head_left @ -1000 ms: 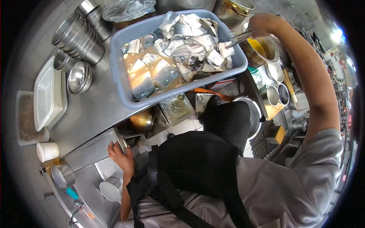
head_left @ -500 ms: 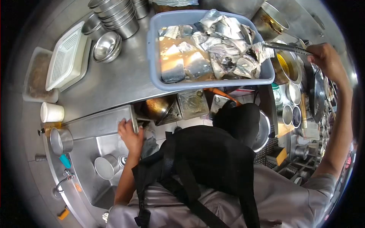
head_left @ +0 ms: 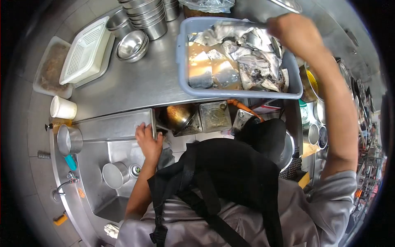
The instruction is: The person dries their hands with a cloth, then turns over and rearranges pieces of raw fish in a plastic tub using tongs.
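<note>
A blue-grey tub (head_left: 240, 94) on the steel counter holds fish pieces (head_left: 259, 64), heaped at its right, with others lying in brownish liquid at its left. Over the tub's upper right part, my right hand (head_left: 294, 33) is closed around metal tongs (head_left: 247, 25), which blur with motion. The tongs reach left across the upper fish pieces; whether their tips pinch one is hard to see. My left hand (head_left: 149, 140) rests on the raised steel edge of the sink, fingers apart and holding nothing.
Left on the counter (head_left: 135, 88) are stacked steel pots (head_left: 150, 20), bowls (head_left: 131, 44) and a white basket (head_left: 87, 49). The sink (head_left: 98, 152) contains a pot (head_left: 115, 175). A white tub (head_left: 63, 108) stands at the sink's corner. Pans and containers line the right side.
My right hand has swung with the tongs from the tub's right side to above its upper part. The view has shifted. My left hand has stayed on the sink edge.
</note>
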`<act>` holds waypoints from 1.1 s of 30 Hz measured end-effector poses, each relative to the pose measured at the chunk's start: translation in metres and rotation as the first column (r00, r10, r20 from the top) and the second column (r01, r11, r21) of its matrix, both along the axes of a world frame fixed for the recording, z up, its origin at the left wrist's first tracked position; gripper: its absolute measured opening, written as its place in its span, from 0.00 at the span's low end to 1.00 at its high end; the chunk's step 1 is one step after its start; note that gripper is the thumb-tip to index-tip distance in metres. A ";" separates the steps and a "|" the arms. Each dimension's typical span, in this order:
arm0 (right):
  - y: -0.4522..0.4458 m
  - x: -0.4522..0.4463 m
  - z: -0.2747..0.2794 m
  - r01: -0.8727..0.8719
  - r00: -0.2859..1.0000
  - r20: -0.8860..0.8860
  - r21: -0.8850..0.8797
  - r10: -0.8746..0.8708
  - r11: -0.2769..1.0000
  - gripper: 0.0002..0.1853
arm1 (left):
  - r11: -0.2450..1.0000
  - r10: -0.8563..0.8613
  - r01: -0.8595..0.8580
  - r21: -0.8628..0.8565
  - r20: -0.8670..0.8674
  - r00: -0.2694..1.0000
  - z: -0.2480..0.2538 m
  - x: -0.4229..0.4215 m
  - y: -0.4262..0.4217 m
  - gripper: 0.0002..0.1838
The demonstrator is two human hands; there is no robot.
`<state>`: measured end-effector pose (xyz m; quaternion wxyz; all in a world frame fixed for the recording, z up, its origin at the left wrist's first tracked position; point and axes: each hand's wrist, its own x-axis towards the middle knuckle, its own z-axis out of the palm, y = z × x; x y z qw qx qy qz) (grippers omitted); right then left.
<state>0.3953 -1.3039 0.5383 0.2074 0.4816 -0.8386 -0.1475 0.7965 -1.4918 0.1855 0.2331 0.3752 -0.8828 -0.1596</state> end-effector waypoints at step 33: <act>-0.104 0.012 -0.170 0.096 0.905 0.399 0.151 -0.149 0.984 0.14 | 1.000 0.024 -0.023 -0.016 0.029 0.999 0.003 -0.005 0.000 0.27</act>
